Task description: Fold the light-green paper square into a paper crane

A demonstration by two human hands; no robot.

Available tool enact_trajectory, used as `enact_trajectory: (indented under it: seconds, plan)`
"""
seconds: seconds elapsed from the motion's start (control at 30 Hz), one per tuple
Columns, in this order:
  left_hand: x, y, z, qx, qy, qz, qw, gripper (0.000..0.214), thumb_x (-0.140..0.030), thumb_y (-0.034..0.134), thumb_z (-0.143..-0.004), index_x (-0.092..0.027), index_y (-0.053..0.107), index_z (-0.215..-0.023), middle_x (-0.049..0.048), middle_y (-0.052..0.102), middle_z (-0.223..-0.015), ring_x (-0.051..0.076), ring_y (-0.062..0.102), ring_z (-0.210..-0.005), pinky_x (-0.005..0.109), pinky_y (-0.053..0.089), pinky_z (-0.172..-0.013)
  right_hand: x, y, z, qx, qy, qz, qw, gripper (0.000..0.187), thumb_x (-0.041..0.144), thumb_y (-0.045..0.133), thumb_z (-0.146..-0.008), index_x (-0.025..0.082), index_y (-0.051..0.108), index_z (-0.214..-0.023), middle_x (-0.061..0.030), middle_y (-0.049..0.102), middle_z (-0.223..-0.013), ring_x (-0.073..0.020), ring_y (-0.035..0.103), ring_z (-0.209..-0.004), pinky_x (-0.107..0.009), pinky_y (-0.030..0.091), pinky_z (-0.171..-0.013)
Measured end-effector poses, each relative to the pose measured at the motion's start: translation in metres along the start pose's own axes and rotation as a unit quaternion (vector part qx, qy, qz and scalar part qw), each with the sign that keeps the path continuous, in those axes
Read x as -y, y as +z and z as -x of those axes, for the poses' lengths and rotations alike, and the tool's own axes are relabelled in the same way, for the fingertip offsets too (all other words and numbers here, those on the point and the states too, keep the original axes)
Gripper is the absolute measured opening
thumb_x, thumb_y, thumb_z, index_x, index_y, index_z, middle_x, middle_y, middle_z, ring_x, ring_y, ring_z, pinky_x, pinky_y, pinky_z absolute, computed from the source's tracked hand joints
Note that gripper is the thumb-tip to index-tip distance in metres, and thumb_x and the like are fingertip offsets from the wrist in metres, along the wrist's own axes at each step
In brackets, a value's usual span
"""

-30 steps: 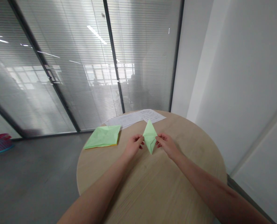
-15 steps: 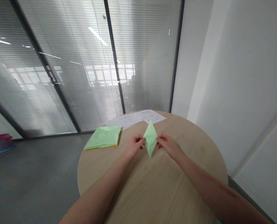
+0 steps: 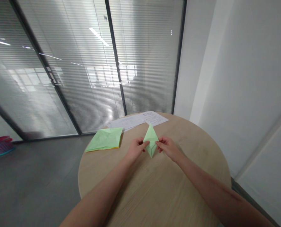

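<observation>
While pinching the paper (image 3: pixel 151 135) between left hand (image 3: pixel 137 147) and right hand (image 3: pixel 168 147), holding it over the far part of the table (image 3: pixel 154 189), with one tip pointing away and the other pointing near. Gripping at the two side corners of the diamond shape, one hand on each side, with thumbs pressing on the upper face. Probably handling something very light, a little stiff where folded in layers, but softer and easier to bend at the tips. Not looking slippery, yet seeming easy to crease or tear; for this reason, recommending a gentle hold at the side corners.

Going to the left, finding a stack (image 3: pixel 104 138), green on top and showing yellow at the lower edge. Behind the paper, finding white sheets (image 3: pixel 128 121). Farther away, seeing blinds (image 3: pixel 149 56), a white wall (image 3: pixel 254 78) and, on the floor (image 3: pixel 43 176) at far left, a basket (image 3: pixel 0 145), cut off by the border of view.

Not seeing most fingers behind the paper, nor being able to tell about contact between paper and table. Not managing to read the writing on the sheets, being too small.
</observation>
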State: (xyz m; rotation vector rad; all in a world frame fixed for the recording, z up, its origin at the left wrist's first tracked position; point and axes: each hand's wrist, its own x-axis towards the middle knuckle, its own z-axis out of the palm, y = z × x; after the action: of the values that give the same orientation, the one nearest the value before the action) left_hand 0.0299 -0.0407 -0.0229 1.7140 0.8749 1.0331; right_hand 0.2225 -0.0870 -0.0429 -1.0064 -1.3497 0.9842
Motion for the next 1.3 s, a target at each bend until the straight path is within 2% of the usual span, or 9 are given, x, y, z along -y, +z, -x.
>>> enact_trajectory:
  seconds: [0.2, 0.4, 0.5, 0.8, 1.13, 1.3]
  plan:
    - [-0.0012, 0.0001, 0.0009, 0.021, -0.004, -0.007, 1.0, 0.029, -0.044, 0.069, -0.076, -0.015, 0.07, -0.075, 0.0007, 0.063, -0.065, 0.013, 0.054, -0.057, 0.025, 0.046, -0.053, -0.0003, 0.0015, 0.0001, 0.002, 0.006, 0.007, 1.0, 0.032, 0.05, 0.072, -0.075, 0.021, 0.061, -0.069, 0.0006, 0.059, -0.064, -0.0135, 0.052, -0.058, -0.026, 0.044, -0.055]
    - [-0.0014, 0.0, 0.0013, 0.014, 0.003, -0.013, 1.0, 0.027, -0.042, 0.069, -0.075, -0.015, 0.07, -0.074, 0.0001, 0.063, -0.062, 0.013, 0.054, -0.056, 0.025, 0.045, -0.053, -0.0041, 0.0017, -0.0004, 0.011, 0.014, -0.005, 1.0, 0.032, 0.052, 0.071, -0.076, 0.02, 0.064, -0.08, 0.001, 0.059, -0.066, -0.0135, 0.054, -0.059, -0.026, 0.044, -0.055]
    - [-0.0006, 0.0009, 0.0013, 0.015, 0.001, -0.021, 1.0, 0.028, -0.043, 0.069, -0.076, -0.015, 0.07, -0.074, 0.0002, 0.062, -0.062, 0.013, 0.053, -0.056, 0.025, 0.045, -0.053, -0.0047, 0.002, -0.0006, 0.012, 0.015, -0.012, 1.0, 0.031, 0.05, 0.071, -0.077, 0.02, 0.065, -0.079, 0.0004, 0.06, -0.066, -0.014, 0.055, -0.06, -0.026, 0.045, -0.054]
    - [-0.0004, 0.001, 0.0006, -0.013, -0.006, -0.003, 1.0, 0.035, -0.051, 0.067, -0.076, -0.016, 0.065, -0.077, 0.0003, 0.059, -0.065, 0.013, 0.056, -0.059, 0.023, 0.046, -0.05, -0.0047, -0.0007, -0.003, -0.056, 0.038, -0.036, 0.997, 0.027, 0.047, 0.069, -0.076, 0.021, 0.066, -0.081, -0.0014, 0.064, -0.073, -0.0153, 0.057, -0.062, -0.026, 0.046, -0.056]
    - [-0.0048, 0.0003, 0.0029, -0.026, -0.006, 0.005, 1.0, 0.033, -0.05, 0.067, -0.076, -0.017, 0.063, -0.074, -0.0001, 0.058, -0.064, 0.013, 0.055, -0.059, 0.023, 0.046, -0.052, -0.0016, -0.0003, -0.001, -0.03, 0.036, -0.023, 0.999, 0.032, 0.052, 0.069, -0.077, 0.021, 0.067, -0.082, -0.0013, 0.062, -0.07, -0.0146, 0.054, -0.06, -0.026, 0.045, -0.055]
    - [-0.0035, 0.0006, 0.0017, -0.014, -0.005, 0.014, 1.0, 0.034, -0.05, 0.067, -0.077, -0.016, 0.063, -0.075, -0.0002, 0.058, -0.064, 0.013, 0.056, -0.059, 0.023, 0.046, -0.05, -0.0043, 0.0007, -0.0014, -0.018, 0.037, -0.021, 0.999, 0.034, 0.051, 0.069, -0.077, 0.019, 0.07, -0.086, -0.0034, 0.066, -0.076, -0.0148, 0.055, -0.062, -0.026, 0.045, -0.056]
